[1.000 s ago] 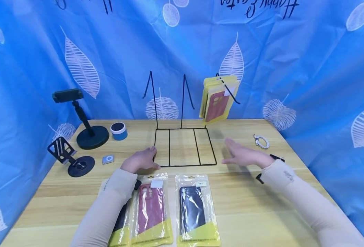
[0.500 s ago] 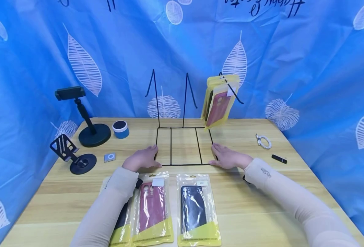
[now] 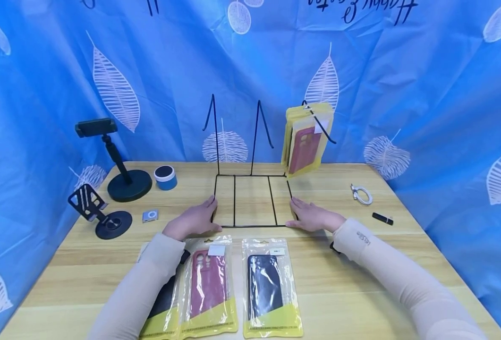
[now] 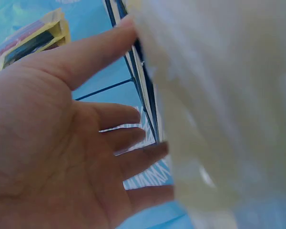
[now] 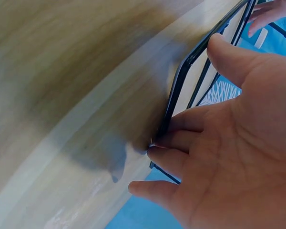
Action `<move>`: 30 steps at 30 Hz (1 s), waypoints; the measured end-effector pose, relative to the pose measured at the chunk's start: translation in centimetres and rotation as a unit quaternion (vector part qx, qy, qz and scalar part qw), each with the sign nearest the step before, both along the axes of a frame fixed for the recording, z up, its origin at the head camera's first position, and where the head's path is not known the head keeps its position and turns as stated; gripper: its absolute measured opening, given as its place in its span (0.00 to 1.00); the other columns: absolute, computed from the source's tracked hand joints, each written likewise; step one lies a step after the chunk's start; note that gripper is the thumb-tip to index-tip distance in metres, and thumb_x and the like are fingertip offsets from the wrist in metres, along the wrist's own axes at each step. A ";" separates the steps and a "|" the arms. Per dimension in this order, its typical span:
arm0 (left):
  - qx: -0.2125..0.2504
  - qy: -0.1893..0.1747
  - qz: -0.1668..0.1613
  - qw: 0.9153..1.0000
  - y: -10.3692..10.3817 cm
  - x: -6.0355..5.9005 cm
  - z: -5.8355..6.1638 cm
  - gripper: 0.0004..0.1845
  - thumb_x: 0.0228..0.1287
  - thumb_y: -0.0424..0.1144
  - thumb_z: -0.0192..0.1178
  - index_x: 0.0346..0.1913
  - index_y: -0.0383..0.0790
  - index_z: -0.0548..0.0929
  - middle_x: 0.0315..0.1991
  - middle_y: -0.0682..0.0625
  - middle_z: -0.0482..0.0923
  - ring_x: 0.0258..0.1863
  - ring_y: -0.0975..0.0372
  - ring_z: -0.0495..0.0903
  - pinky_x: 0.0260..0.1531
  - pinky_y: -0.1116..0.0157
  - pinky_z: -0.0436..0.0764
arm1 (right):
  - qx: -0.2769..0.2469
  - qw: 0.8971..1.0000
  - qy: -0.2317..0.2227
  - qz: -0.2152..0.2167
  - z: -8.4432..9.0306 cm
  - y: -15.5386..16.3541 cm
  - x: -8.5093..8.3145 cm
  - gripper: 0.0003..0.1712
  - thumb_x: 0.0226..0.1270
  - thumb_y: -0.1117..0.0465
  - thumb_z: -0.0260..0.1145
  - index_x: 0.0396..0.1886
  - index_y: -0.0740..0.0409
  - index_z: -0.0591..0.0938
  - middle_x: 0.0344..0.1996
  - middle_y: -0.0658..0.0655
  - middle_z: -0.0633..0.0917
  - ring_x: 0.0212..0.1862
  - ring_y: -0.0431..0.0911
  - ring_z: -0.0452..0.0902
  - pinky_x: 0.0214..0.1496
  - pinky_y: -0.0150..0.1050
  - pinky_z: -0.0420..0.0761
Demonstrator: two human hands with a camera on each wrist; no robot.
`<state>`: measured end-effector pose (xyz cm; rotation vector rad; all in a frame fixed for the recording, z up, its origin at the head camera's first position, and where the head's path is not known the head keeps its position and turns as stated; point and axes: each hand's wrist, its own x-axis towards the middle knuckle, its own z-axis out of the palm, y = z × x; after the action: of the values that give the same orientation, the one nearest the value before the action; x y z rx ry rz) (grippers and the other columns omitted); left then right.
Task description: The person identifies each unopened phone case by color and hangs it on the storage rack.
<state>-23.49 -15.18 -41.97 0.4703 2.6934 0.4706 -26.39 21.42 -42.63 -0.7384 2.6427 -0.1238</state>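
Note:
A black wire display rack (image 3: 252, 226) stands on the table, with upright hooks at its back. My left hand (image 3: 194, 218) rests at the rack's left side, thumb by the front corner. My right hand (image 3: 314, 216) rests at the opposite side; in the right wrist view its thumb and some fingertips touch the black bar, fingers fairly straight. Several yellow-edged packs with phone cases (image 3: 305, 148) hang on the right hook. In front lie a packaged pink phone case (image 3: 209, 283) and a packaged black phone case (image 3: 265, 288). Another dark packaged case (image 3: 163, 297) is partly hidden under my left sleeve.
On the left are a tall phone stand (image 3: 129, 185), a folding phone stand (image 3: 113, 225), a blue-white round speaker-like object (image 3: 165, 178) and a small silver player (image 3: 150, 216). On the right lie a white cable (image 3: 362, 194) and a small black stick (image 3: 382, 218).
My right hand has come left from beside the rack to touch its right side. The hanging packs have swung a little. My left hand has stayed at the left side.

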 end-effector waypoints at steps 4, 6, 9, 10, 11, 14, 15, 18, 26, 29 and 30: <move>0.013 0.024 -0.021 0.999 -1.6 1.4 0.1 0.47 0.68 0.56 0.61 0.77 0.30 0.54 0.80 0.35 0.41 0.67 0.40 0.70 0.68 0.45 0.69 | 0.002 1.000 -0.004 -0.002 -0.2 -0.2 -0.1 0.50 0.76 0.38 0.50 0.77 0.72 0.48 0.78 0.71 0.45 0.79 0.63 0.41 0.77 0.65 0.48; 0.011 0.023 -0.022 0.999 -2.6 2.3 0.4 0.42 0.67 0.56 0.61 0.72 0.29 0.64 0.78 0.32 0.45 0.70 0.39 0.66 0.69 0.43 0.66 | -0.001 1.000 -0.006 -0.005 -0.2 -0.2 0.0 0.50 0.76 0.38 0.50 0.77 0.72 0.48 0.78 0.71 0.45 0.79 0.63 0.41 0.77 0.65 0.48; -0.006 0.007 -0.025 1.000 -4.0 3.9 1.1 0.33 0.64 0.56 0.64 0.59 0.30 0.79 0.73 0.29 0.58 0.70 0.37 0.63 0.69 0.39 0.64 | -0.006 1.000 -0.005 -0.009 -0.3 -0.1 0.1 0.50 0.76 0.38 0.51 0.77 0.72 0.49 0.78 0.71 0.45 0.79 0.63 0.42 0.78 0.64 0.48; -0.011 -0.003 -0.022 1.000 -4.5 4.4 1.3 0.31 0.63 0.56 0.65 0.55 0.30 0.81 0.69 0.29 0.65 0.67 0.38 0.68 0.67 0.40 0.67 | -0.008 1.000 -0.003 -0.010 -0.4 -0.1 0.2 0.50 0.76 0.38 0.51 0.77 0.72 0.49 0.78 0.71 0.46 0.79 0.63 0.42 0.77 0.64 0.48; -0.020 -0.008 -0.022 1.000 -5.0 4.9 1.3 0.29 0.63 0.55 0.66 0.53 0.31 0.82 0.65 0.30 0.69 0.63 0.40 0.72 0.64 0.41 0.70 | -0.009 1.000 -0.002 -0.012 -0.5 0.0 0.2 0.50 0.76 0.38 0.51 0.77 0.72 0.49 0.78 0.71 0.46 0.79 0.63 0.42 0.78 0.64 0.49; -0.031 -0.035 0.003 0.999 -6.7 6.4 1.7 0.28 0.60 0.49 0.69 0.54 0.30 0.80 0.58 0.34 0.75 0.54 0.47 0.78 0.57 0.45 0.77 | -0.008 1.000 0.000 -0.018 -0.8 0.2 0.5 0.50 0.75 0.38 0.51 0.77 0.71 0.49 0.78 0.70 0.46 0.79 0.62 0.43 0.78 0.63 0.50; -0.035 -0.041 0.014 0.998 -7.3 6.8 1.7 0.28 0.59 0.47 0.70 0.56 0.29 0.79 0.56 0.35 0.76 0.51 0.49 0.79 0.54 0.47 0.79 | -0.010 1.000 0.000 -0.018 -0.9 0.2 0.5 0.50 0.76 0.38 0.51 0.77 0.71 0.49 0.78 0.70 0.46 0.79 0.63 0.43 0.78 0.63 0.50; -0.049 -0.055 0.042 0.996 -8.7 7.6 2.1 0.31 0.56 0.42 0.72 0.59 0.28 0.77 0.60 0.33 0.74 0.53 0.48 0.78 0.55 0.45 0.78 | -0.010 1.000 0.000 -0.019 -0.8 0.3 0.7 0.49 0.76 0.38 0.51 0.77 0.71 0.49 0.78 0.71 0.46 0.79 0.63 0.43 0.78 0.63 0.50; -0.047 -0.029 0.060 0.997 -10.6 7.4 2.2 0.17 0.53 0.37 0.72 0.45 0.33 0.82 0.38 0.46 0.77 0.35 0.56 0.72 0.36 0.59 0.77 | -0.016 1.000 0.013 -0.009 -0.4 0.4 0.2 0.50 0.75 0.37 0.51 0.77 0.71 0.50 0.78 0.71 0.47 0.79 0.64 0.44 0.77 0.63 0.52; -0.049 -0.014 0.050 0.997 -11.1 7.1 2.0 0.10 0.53 0.36 0.70 0.37 0.37 0.83 0.34 0.49 0.77 0.34 0.56 0.72 0.34 0.60 0.74 | -0.015 1.000 0.013 -0.008 -0.4 0.4 0.0 0.50 0.75 0.37 0.51 0.77 0.71 0.49 0.78 0.70 0.47 0.79 0.63 0.44 0.77 0.63 0.52; -0.054 -0.005 0.048 0.997 -11.2 7.0 1.9 0.07 0.53 0.35 0.69 0.33 0.38 0.83 0.32 0.50 0.77 0.35 0.56 0.72 0.34 0.60 0.73 | -0.014 1.000 0.013 -0.007 -0.4 0.4 0.0 0.50 0.75 0.37 0.50 0.77 0.71 0.49 0.78 0.70 0.47 0.79 0.63 0.44 0.77 0.62 0.52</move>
<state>-16.47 -26.43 -40.11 0.3076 2.7236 0.3489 -26.39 21.82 -43.04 -0.7353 2.6768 -0.1576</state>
